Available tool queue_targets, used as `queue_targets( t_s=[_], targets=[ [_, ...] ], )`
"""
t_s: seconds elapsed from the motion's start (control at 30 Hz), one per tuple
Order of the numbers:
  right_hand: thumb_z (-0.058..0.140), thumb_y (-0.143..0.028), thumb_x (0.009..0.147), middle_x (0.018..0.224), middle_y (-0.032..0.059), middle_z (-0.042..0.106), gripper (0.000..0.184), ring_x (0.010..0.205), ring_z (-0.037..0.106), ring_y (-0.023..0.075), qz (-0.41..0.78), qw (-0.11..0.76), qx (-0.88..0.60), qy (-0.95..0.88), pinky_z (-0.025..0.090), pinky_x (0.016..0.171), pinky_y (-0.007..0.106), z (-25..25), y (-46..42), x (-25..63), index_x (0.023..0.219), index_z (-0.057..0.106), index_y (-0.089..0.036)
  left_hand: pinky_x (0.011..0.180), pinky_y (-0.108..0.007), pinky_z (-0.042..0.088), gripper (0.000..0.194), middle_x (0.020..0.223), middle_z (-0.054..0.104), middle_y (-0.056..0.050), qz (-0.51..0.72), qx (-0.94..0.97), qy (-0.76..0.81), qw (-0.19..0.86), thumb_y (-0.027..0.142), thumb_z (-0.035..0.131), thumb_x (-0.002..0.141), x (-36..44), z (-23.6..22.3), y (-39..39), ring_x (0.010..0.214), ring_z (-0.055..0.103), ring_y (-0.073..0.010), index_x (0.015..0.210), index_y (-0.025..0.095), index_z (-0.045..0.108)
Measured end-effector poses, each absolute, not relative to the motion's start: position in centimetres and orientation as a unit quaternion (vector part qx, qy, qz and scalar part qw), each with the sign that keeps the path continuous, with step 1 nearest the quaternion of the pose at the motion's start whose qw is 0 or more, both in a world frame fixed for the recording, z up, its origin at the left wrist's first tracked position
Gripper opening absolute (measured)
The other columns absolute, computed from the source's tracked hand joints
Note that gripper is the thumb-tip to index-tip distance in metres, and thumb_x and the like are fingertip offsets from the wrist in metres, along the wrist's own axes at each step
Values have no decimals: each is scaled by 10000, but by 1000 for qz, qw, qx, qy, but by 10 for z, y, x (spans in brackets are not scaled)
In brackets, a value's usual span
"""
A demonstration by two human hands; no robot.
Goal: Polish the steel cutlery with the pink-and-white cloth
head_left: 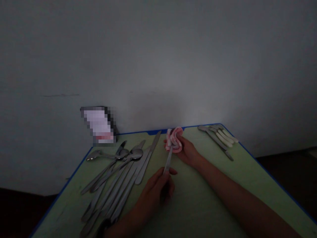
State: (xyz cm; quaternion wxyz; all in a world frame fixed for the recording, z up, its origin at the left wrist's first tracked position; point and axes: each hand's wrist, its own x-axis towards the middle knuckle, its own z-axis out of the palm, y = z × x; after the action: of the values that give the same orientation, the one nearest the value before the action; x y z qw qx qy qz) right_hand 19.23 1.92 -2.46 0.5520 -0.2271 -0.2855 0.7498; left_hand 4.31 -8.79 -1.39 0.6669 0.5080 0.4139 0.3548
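My left hand (160, 185) is closed around the lower end of a piece of metal cutlery (168, 159). Its far end disappears into a folded pink and white cloth (176, 140), so its kind is hidden. My right hand (188, 152) grips that cloth, pressing it around the cutlery above the table. Left of my hands, several metal knives (148, 158) lie side by side at a slant. Metal spoons (137, 153) rest partly over them, some crossing each other.
A green table (198, 205) with a blue edge stands against a grey wall (158, 59). At the back right lie a metal spoon (215, 137) and several white-handled pieces of cutlery (225, 137). A blurred-out phone-like device (99, 124) leans on the wall at back left.
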Motion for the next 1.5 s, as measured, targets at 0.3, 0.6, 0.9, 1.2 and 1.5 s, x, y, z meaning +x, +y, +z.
queue_targets(
  t_s=[0.3,0.6,0.9,1.2,1.5],
  targets=[
    [518,-186,741,797,54,691,150,736,651,175,714,581,-257,-296,520,727,330,-34,21,196,862,601,-155,418,-209,262,429,622,489,55,425,392,430,694,419,493,857,45,-9,-79,447,406,-73,1196,157,484],
    [627,-138,683,849,40,694,204,740,645,163,686,591,-274,-324,514,735,328,-38,21,198,886,628,-159,464,-227,261,491,597,460,57,449,345,412,714,415,560,820,46,-9,-80,471,385,-73,1197,105,509],
    [666,-259,725,789,40,689,192,722,640,164,684,604,-278,-299,503,739,320,-30,19,194,876,621,-150,460,-231,267,492,568,415,69,413,373,394,731,437,502,850,44,-11,-78,445,381,-75,1224,118,493],
    [486,-273,831,866,32,691,177,849,635,194,740,613,-202,-188,521,754,381,-19,18,200,943,601,-200,439,-229,264,502,520,373,81,372,421,401,724,451,473,859,43,-11,-78,420,365,-74,1219,103,506],
    [529,-271,808,923,24,690,161,876,634,183,693,653,-221,-209,534,752,355,-25,22,199,923,619,-204,435,-211,277,616,720,527,37,395,454,413,683,387,482,871,43,-9,-82,439,414,-53,1412,222,239]
  ],
)
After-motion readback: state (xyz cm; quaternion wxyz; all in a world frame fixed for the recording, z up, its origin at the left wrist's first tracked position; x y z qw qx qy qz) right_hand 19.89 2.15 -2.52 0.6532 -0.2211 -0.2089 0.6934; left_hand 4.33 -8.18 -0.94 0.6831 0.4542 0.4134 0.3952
